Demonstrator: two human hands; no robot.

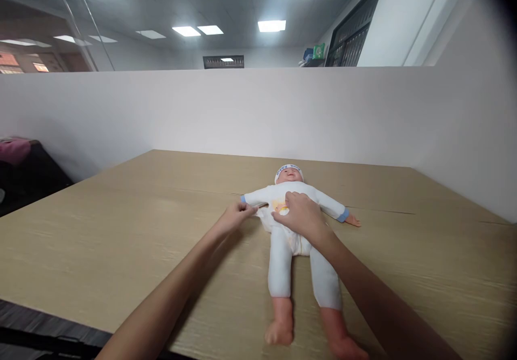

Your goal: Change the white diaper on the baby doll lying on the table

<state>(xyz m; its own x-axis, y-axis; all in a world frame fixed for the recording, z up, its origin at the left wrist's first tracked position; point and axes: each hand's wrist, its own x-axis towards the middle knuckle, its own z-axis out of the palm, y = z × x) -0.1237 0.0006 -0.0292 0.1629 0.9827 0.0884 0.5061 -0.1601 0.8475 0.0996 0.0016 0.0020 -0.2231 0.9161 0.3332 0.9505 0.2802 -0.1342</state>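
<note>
A baby doll (279, 268) lies on its back on the table, head away from me, arms spread and bare feet toward me. It wears a white suit with blue cuffs and a white printed cap (288, 166). Around its hips is a white diaper (299, 246). My left hand (236, 217) is closed in a pinch on the diaper's side flap, pulled out at the doll's left-hand side in view. Bent over the belly, my right hand (301, 213) has curled fingers and thumb at the diaper's front edge, beside a yellow-orange print; its exact grip is partly hidden.
The wooden table (121, 230) runs back to a low white partition (226, 112), with a white wall on the right. A black item with pink cloth (15, 151) stands beyond the table's left edge. Thin seams cross the tabletop.
</note>
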